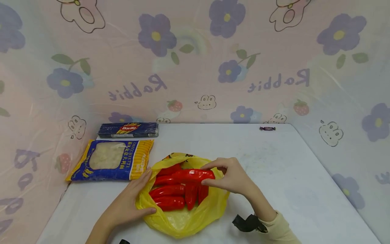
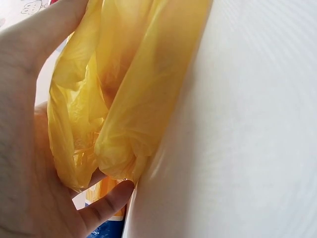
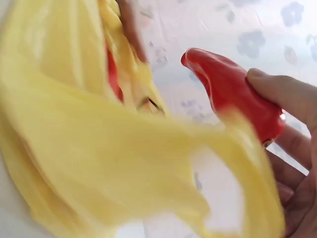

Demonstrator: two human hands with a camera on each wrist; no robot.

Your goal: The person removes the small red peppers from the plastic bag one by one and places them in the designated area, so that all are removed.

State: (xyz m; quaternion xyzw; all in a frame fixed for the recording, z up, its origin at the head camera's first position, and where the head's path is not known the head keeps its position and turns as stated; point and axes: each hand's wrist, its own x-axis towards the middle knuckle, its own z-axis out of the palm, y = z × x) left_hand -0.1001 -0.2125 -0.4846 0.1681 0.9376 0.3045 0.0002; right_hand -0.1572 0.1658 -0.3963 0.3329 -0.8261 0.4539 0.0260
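Enclosed at the back and both sides by thin, creased, pastel pink-and-blue sheet walls [image 1: 122,44]. Printed with purple round-petalled flowers [image 1: 156,35], red strawberries [image 1: 175,106], white line-drawn rabbits [image 1: 208,102] and mirrored purple "Rabbit" lettering [image 1: 275,84]. Fronted by a flat, smooth white tabletop [image 1: 292,189], faintly smudged right of centre. Lit softly, with pale, blurred shadows.

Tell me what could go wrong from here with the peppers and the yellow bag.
1. The red pepper looks glossy, and the right hand grips it near one end, so it might slip or swing.
2. The yellow bag is thin and floppy; its loose loop is near that hand in the right wrist view and could snag.
3. The left hand is close to the pasta pack and might nudge it.
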